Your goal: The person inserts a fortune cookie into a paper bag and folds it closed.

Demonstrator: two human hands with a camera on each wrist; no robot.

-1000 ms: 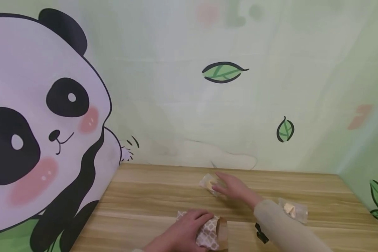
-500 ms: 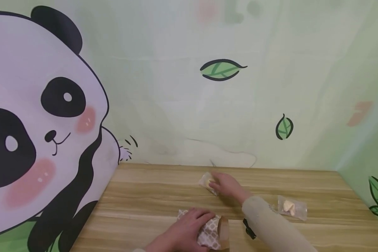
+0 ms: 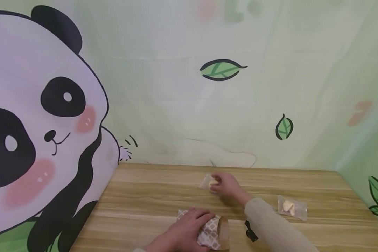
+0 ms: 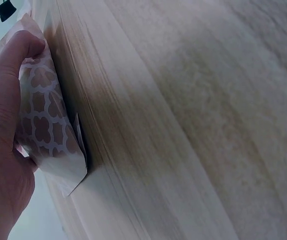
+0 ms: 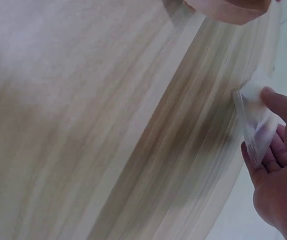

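My left hand (image 3: 184, 227) grips a brown paper bag with a white lattice pattern (image 3: 210, 233), which lies on its side on the table with its open mouth facing right. In the left wrist view, the thumb and fingers curl round the bag (image 4: 45, 115). Farther back, my right hand (image 3: 228, 185) pinches a clear plastic packet (image 3: 206, 182) with a pale yellow fortune cookie inside. The right wrist view has this packet (image 5: 256, 115) tilted up between thumb and fingers, close over the wood.
A second wrapped fortune cookie (image 3: 288, 207) lies on the wooden table (image 3: 145, 199) to the right, beyond the right sleeve (image 3: 274, 224). Under that forearm shows a small black piece (image 3: 251, 231). A panda-printed backdrop (image 3: 163, 105) stands along the table's far edge.
My right hand has come down onto the packet; its fingers have drawn in and now pinch it, shifting it slightly right. The left hand and bag stay in place.
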